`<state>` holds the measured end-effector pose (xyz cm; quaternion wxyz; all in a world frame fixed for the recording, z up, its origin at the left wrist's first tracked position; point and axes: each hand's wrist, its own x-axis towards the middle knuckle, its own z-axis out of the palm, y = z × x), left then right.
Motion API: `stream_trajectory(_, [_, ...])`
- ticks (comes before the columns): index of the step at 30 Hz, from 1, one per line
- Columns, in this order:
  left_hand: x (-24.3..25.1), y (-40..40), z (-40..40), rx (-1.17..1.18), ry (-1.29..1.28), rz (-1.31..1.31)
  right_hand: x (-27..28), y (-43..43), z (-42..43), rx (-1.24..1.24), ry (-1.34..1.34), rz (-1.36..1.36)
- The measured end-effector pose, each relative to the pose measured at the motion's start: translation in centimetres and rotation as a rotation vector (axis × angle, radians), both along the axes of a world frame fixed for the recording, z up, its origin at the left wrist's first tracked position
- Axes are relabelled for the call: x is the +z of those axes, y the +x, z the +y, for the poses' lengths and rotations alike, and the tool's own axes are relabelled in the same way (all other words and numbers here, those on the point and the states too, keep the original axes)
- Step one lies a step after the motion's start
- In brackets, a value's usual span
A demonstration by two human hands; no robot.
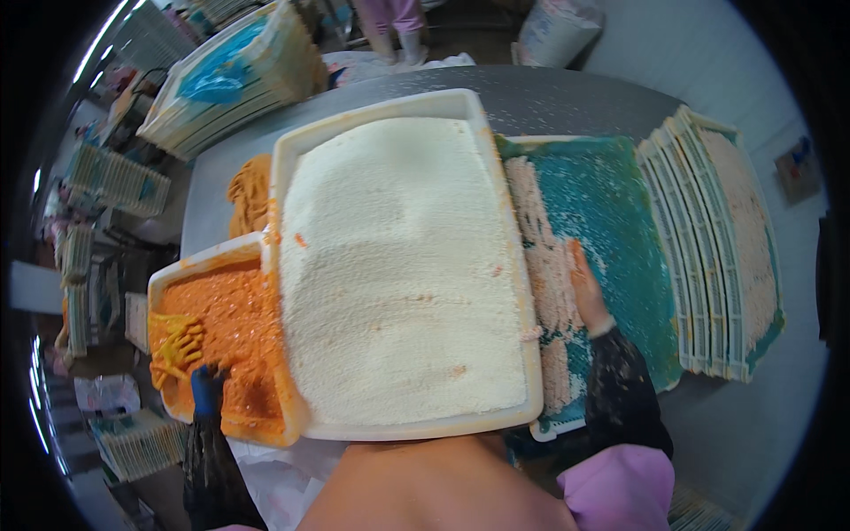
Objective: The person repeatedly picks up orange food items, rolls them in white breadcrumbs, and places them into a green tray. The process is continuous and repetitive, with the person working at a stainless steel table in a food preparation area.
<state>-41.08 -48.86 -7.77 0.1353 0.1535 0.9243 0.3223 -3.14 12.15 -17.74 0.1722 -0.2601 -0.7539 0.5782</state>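
My left hand (208, 388), in a blue glove, reaches into an orange-smeared tray (155, 285) of wet orange mixture (226, 299); its fingers are partly hidden, so any hold is unclear. A yellow rubber glove (176, 345) lies at that tray's left side. In the middle stands a large white tray (534, 378) filled with pale crumbs (398, 279). To its right, my right hand (588, 289), bare and seen edge-on, rests beside rows of crumb-coated pieces (548, 285) on a green-lined tray (617, 219). Whether it holds a piece cannot be told.
Stacked trays (697, 252) with coated pieces on top stand at the right. An orange-brown cloth (251, 192) lies behind the orange tray. Another tray stack (232, 99) with blue plastic stands at the upper left of the metal table (551, 99). A person (395, 26) stands beyond it.
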Motion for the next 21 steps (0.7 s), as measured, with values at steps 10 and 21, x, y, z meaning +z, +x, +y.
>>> stream_trajectory(10, [-0.7,-0.5,1.5,0.200,0.274,-0.070,12.0,-0.6,-9.7,-0.035,0.159,0.090])
stream_trajectory(21, [0.7,10.4,19.4,-0.755,-0.315,0.424,15.4,-4.1,-14.7,0.095,0.710,-0.272])
